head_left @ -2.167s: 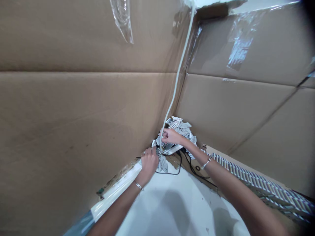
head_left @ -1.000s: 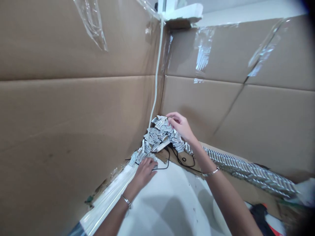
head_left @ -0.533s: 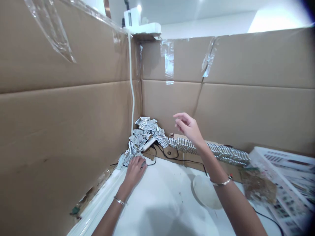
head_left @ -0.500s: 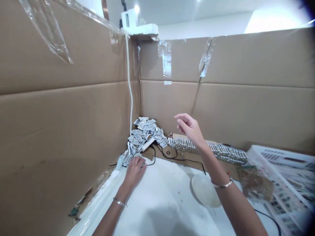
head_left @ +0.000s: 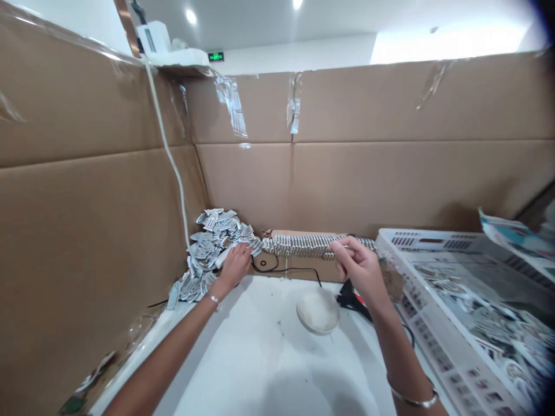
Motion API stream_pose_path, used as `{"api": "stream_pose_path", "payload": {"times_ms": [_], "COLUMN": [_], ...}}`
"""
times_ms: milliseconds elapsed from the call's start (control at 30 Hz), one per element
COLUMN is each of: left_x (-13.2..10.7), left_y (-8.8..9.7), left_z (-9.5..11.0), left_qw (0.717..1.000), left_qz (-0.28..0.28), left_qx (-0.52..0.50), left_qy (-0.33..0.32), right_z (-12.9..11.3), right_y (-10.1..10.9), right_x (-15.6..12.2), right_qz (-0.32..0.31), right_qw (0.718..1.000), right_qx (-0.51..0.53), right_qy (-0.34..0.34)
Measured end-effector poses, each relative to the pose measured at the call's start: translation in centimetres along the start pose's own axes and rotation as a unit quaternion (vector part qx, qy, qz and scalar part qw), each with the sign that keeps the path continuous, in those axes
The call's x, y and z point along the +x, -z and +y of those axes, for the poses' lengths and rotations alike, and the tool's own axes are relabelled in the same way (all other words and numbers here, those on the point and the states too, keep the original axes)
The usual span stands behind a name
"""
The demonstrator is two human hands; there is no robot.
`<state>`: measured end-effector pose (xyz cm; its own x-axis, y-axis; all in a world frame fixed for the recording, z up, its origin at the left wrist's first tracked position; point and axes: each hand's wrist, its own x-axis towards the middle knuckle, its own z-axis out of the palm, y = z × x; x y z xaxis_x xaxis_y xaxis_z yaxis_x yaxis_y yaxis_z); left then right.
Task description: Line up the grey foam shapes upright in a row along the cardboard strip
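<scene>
My left hand reaches to the right side of a heap of small flat grey-and-white arch-patterned pieces. Its fingers are stretched out over the pieces, close to a white bar among them; what lies under the fingertips is hidden. In front of the right part of a long row of similar pieces standing on edge, my right hand hangs with thumb and forefinger brought together. Anything between those fingers is too small or hidden to make out. A silvery bracelet circles each wrist.
A round whitish dish stands on the white table, beside a black tool with an orange-red part. At right is a white slotted basket of flat pieces. Black cables run before the row; cardboard walls enclose the table.
The view has turned right, showing more of the basket. My left hand has moved from the heap's near edge to its right side. My right hand has come down toward the row's right part.
</scene>
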<state>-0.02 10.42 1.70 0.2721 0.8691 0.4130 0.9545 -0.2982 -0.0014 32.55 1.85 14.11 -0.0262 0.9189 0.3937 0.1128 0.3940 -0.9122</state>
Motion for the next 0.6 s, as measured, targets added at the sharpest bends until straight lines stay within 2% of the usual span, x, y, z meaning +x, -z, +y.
{"api": "stream_pose_path", "payload": {"times_ms": [100,200,333,467,600], "left_x": [4.4,6.8,7.3,7.0,7.7], "left_y": [0.4,0.0,-1.9,-4.3,-5.8], "left_z": [-0.3,0.2,1.8,2.8,2.8], "left_qw": [1.000,0.999,0.995,0.982,0.966], "left_qz": [-0.024,-0.044,-0.093,-0.138,-0.159], "left_qx": [0.008,0.003,0.000,0.004,-0.003], "left_qy": [0.000,0.002,0.037,0.129,0.203], "right_z": [0.1,0.4,0.6,0.6,0.8], "right_y": [2.2,4.1,5.9,6.6,7.1], "right_x": [-1.2,-1.6,-1.1,-0.5,-0.3], "right_qz": [0.036,0.067,0.086,0.085,0.081], "right_qw": [0.999,0.998,0.996,0.996,0.996], "right_qx": [0.003,0.008,0.004,-0.006,-0.014], "right_qy": [-0.004,-0.010,-0.010,-0.013,-0.022]}}
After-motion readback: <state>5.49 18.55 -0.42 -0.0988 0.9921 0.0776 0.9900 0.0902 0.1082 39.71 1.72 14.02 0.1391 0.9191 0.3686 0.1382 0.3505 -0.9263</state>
